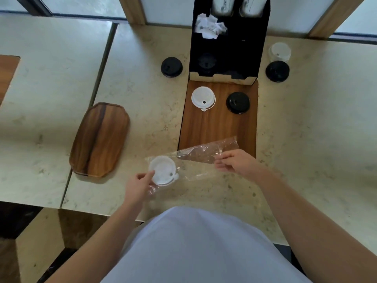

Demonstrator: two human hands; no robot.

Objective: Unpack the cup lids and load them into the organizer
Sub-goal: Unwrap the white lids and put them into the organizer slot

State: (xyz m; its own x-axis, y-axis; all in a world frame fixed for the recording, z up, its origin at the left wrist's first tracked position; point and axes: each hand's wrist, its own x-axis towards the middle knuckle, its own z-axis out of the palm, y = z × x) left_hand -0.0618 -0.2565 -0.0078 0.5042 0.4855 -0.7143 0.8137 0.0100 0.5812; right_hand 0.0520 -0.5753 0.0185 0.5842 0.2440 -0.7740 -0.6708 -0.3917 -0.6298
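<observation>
A clear plastic bag (195, 158) lies across the counter's near part, with a white cup lid (163, 170) inside its left end. My left hand (138, 185) pinches that lid through the bag. My right hand (234, 162) grips the bag's right end. The black organizer (253, 48) stands at the back with a black lid (206, 62) in its left slot. On the wooden inlay (216, 127) sit a white lid (203, 98) and a black lid (237, 102).
A black lid (171, 67) lies left of the organizer; a black lid (277, 71) and a clear lid (279, 51) lie to its right. Crumpled white paper (210, 26) sits in the organizer. A wooden tray (100, 139) rests at left.
</observation>
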